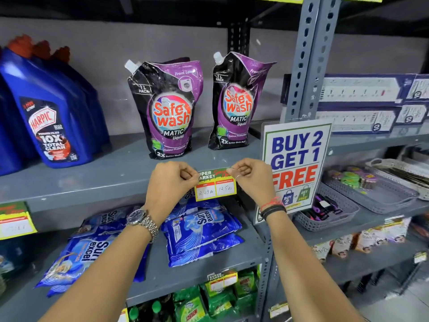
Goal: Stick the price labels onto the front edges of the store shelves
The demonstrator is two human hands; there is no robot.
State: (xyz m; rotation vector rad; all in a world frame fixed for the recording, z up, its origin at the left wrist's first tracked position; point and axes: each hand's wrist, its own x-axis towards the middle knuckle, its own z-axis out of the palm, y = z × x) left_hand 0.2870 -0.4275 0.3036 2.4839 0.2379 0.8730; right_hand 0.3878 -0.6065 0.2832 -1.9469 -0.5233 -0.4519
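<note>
A yellow-edged price label (216, 185) with a green and red header and two white price boxes hangs against the front edge of the grey shelf (92, 189). My left hand (170, 182) pinches its top left corner. My right hand (251, 178) pinches its top right corner. The label sits just below the left of two purple Safe Wash pouches (168, 108). Another label (15, 220) is stuck on the same shelf edge at far left, and one more label (222, 278) hangs on the shelf edge below.
Blue Harpic bottles (51, 112) stand at left on the shelf. Blue Surf Excel packs (202, 231) lie on the shelf underneath. A "Buy 2 Get 1 Free" sign (294, 163) hangs on the upright post at right, close to my right wrist. Grey baskets (329, 214) sit beyond it.
</note>
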